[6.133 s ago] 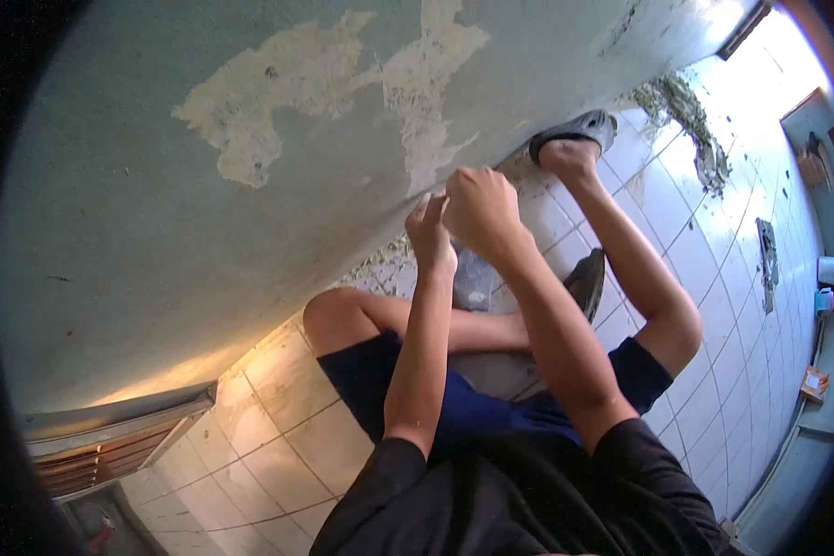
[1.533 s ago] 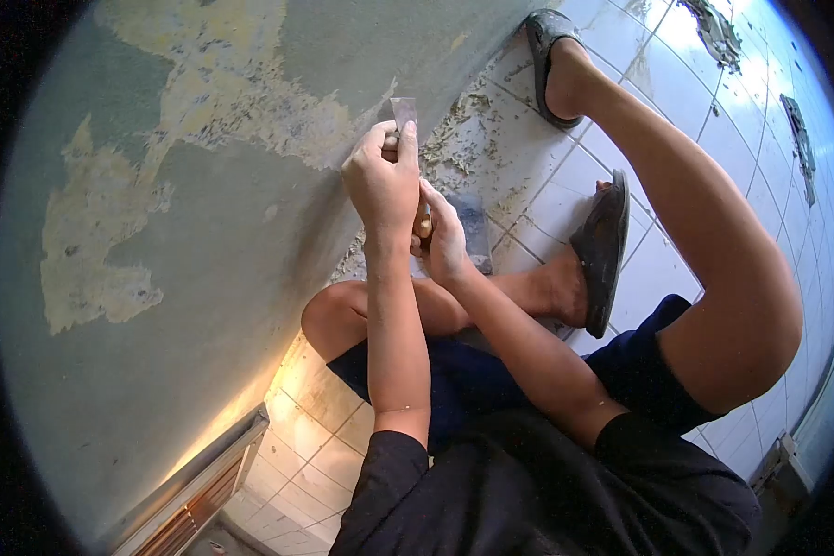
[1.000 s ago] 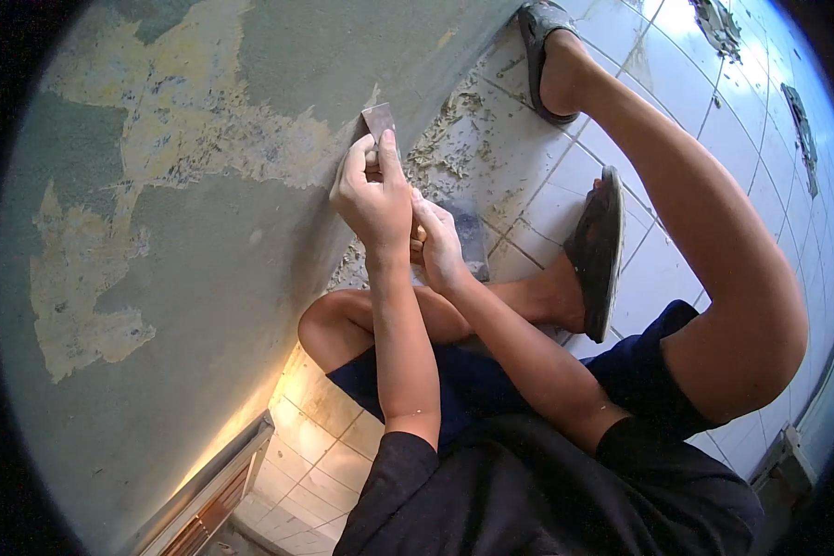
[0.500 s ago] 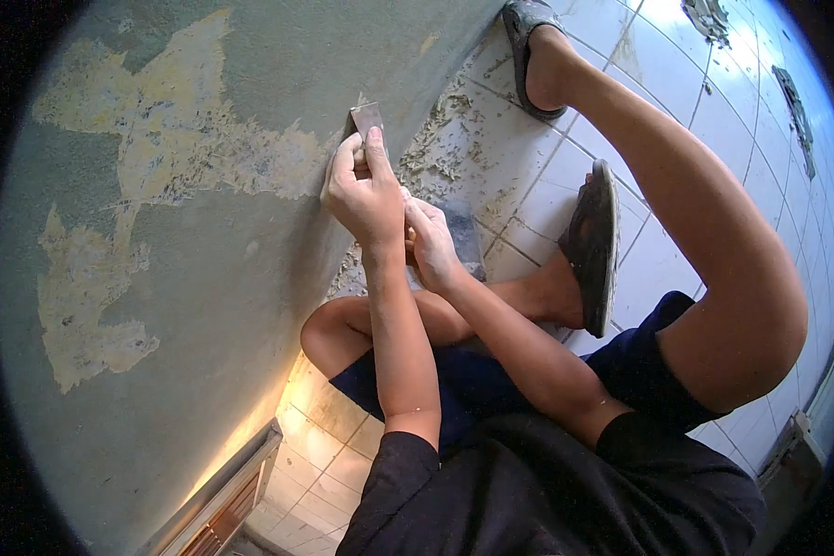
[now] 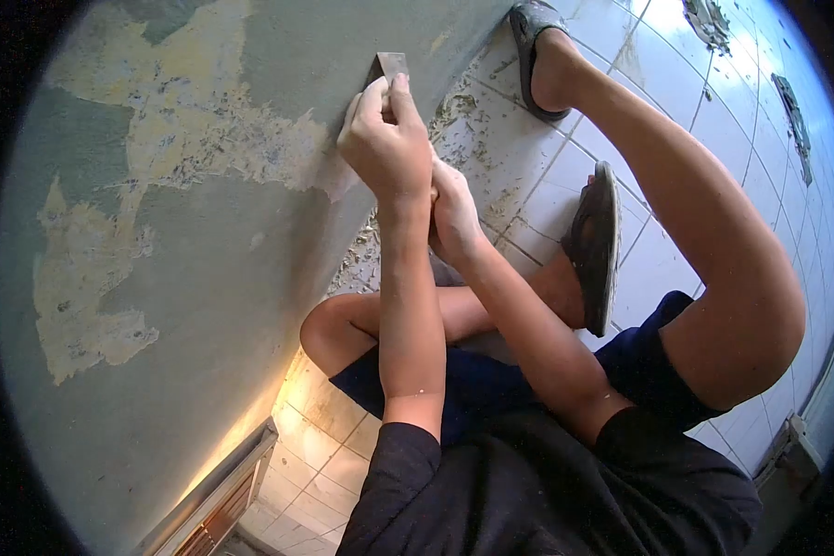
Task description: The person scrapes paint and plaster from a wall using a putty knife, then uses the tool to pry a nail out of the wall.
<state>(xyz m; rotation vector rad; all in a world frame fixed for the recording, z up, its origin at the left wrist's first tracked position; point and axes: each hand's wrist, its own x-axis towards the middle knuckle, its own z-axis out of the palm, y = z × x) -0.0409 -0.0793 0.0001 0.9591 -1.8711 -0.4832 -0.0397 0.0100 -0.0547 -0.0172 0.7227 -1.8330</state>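
My left hand [image 5: 385, 139] is closed on a scraper [image 5: 393, 66], with the thumb on its flat metal blade. The blade's edge lies at the green painted wall [image 5: 250, 250], above a bare, scraped patch [image 5: 195, 134]. Close behind it, my right hand [image 5: 454, 204] is closed near the left wrist; the left hand and wrist partly hide its fingers, and what they hold is hidden.
Paint flakes [image 5: 459, 116] lie on the white tiled floor [image 5: 658, 264] along the wall. My sandalled feet [image 5: 591, 246] and bent legs are at the right. A framed opening [image 5: 218, 496] shows at the lower left. Dark debris [image 5: 792, 120] lies at the far right.
Both hands and the scraper have moved up and slightly right along the wall. The dark flat object on the floor beside the right hand is now mostly hidden.
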